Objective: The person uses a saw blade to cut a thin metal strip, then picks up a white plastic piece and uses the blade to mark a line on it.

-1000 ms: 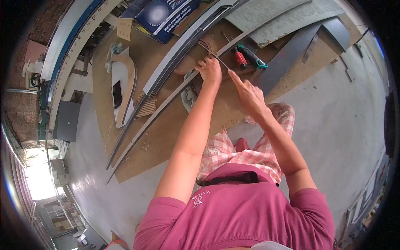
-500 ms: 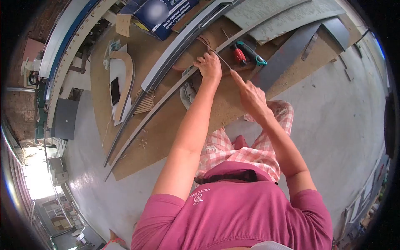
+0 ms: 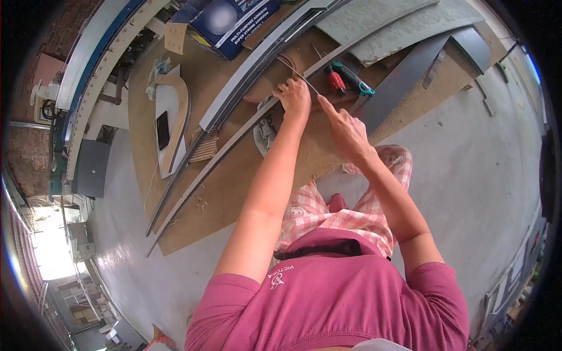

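At the far edge, a blue cardboard box [image 3: 237,35], boldly printed for multi-purpose adhesive; impossible to see inside. Down to the middle, gripping the long, narrow strip [image 3: 216,149] with the left hand [image 3: 294,98], fingers bunched together and curled over it; cannot tell where the thumb presses. In from the other side with the right hand [image 3: 346,126], clasping a thin, straight rod [image 3: 313,89], index finger stretched out towards it, other fingers folded in. Crossing the strip at a slant there, just beside the left fingers; cannot tell about actual contact. Back to the strip: slim, greyish, gently bowed, running diagonally over the brown, wood-like tabletop [image 3: 234,202] and poking out past its near-left corner. Alongside, a smooth grey frame [image 3: 243,85], ridged lengthwise, beside a ribbed tan piece [image 3: 204,146]. Farther left, a curved wooden shape [image 3: 180,108] on a white board, next to a flat black phone [image 3: 163,130]. Near the right hand, a glossy red-handled tool [image 3: 336,83]; beyond, a pale green panel [image 3: 410,32], mottled and rough-looking.
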`<state>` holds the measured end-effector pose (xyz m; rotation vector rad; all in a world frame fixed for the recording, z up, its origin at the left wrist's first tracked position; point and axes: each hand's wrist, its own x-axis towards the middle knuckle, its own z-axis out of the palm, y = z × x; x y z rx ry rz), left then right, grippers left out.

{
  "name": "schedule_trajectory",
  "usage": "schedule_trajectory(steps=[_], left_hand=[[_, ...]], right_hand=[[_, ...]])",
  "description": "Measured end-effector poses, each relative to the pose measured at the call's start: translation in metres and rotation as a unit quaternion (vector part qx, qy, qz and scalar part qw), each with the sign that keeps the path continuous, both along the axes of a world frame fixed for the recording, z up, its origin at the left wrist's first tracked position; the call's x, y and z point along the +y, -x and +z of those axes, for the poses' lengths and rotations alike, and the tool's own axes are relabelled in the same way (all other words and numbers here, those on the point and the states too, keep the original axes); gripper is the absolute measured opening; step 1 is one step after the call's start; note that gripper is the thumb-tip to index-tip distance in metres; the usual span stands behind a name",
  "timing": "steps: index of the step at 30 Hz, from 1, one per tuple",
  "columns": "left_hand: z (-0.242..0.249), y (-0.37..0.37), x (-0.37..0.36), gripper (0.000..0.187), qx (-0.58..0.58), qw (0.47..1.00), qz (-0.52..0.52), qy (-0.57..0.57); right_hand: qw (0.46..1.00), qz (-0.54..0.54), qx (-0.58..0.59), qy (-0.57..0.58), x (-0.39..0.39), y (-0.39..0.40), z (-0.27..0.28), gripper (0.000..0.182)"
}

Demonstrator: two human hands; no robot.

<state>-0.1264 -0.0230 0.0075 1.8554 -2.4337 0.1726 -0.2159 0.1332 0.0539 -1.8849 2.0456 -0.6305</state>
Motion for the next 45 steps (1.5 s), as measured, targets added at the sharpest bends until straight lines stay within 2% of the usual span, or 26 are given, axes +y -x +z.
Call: schedule_trajectory(steps=[2, 5, 7, 9, 11, 13, 17, 19, 21, 27, 30, 32, 36, 39, 41, 45], left_hand=[[-0.002, 0.001, 0.001, 0.025, 0.002, 1.0, 0.002, 0.024], [-0.004, 0.001, 0.001, 0.025, -0.006, 0.999, 0.001, 0.046], [-0.014, -0.002, 0.001, 0.025, -0.019, 0.999, -0.01, 0.047], [-0.012, -0.003, -0.005, 0.025, -0.02, 1.0, -0.017, 0.012], [-0.007, -0.002, -0.002, 0.025, -0.03, 0.999, -0.01, 0.024], [-0.005, -0.001, 0.001, 0.025, -0.005, 0.999, -0.01, 0.04], [-0.01, -0.002, 0.004, 0.025, -0.017, 0.998, -0.017, 0.05], [-0.008, -0.001, -0.001, 0.026, 0.0, 1.0, -0.006, 0.014], [-0.003, -0.001, -0.001, 0.026, 0.002, 1.0, -0.006, 0.024], [-0.005, -0.001, 0.008, 0.026, -0.006, 0.999, -0.009, 0.039], [-0.005, -0.001, 0.001, 0.026, -0.008, 0.999, -0.01, 0.052], [-0.003, 0.0, 0.0, 0.028, 0.008, 1.0, -0.002, 0.018], [-0.004, -0.001, 0.005, 0.028, -0.003, 0.999, 0.0, 0.038], [-0.003, -0.001, 0.003, 0.029, -0.034, 0.999, -0.023, 0.031], [-0.007, -0.001, -0.002, 0.027, 0.013, 1.0, -0.001, 0.017], [-0.002, 0.002, 0.003, 0.025, 0.001, 0.999, 0.001, 0.035]], right_hand=[[1.0, 0.003, 0.0, -0.002, 0.008, 0.0, 0.001, 0.071], [0.997, -0.008, 0.011, -0.074, 0.019, 0.003, 0.004, 0.073], [1.0, -0.003, 0.009, -0.02, 0.012, 0.003, 0.006, 0.073], [1.0, -0.001, 0.001, -0.007, 0.001, 0.001, 0.002, 0.073], [1.0, 0.005, -0.003, 0.008, 0.0, 0.001, 0.002, 0.072], [0.999, 0.002, 0.01, -0.043, 0.014, 0.003, 0.006, 0.07], [0.998, -0.01, 0.019, -0.063, 0.016, 0.002, 0.003, 0.069], [1.0, 0.008, 0.007, 0.001, -0.001, 0.002, 0.001, 0.069], [1.0, 0.013, 0.002, 0.015, -0.002, 0.002, 0.0, 0.068], [0.999, -0.007, -0.002, -0.049, 0.02, 0.003, -0.001, 0.067], [1.0, -0.007, 0.004, -0.003, 0.002, 0.001, 0.004, 0.068], [1.0, -0.008, 0.008, -0.02, 0.004, 0.0, 0.004, 0.069], [0.998, -0.012, 0.012, -0.065, 0.015, 0.001, 0.006, 0.069], [1.0, 0.0, 0.013, -0.004, 0.003, 0.002, 0.006, 0.07], [1.0, 0.004, 0.013, -0.012, 0.002, 0.002, 0.005, 0.071], [0.998, 0.001, 0.016, -0.064, 0.016, 0.005, 0.01, 0.071]])
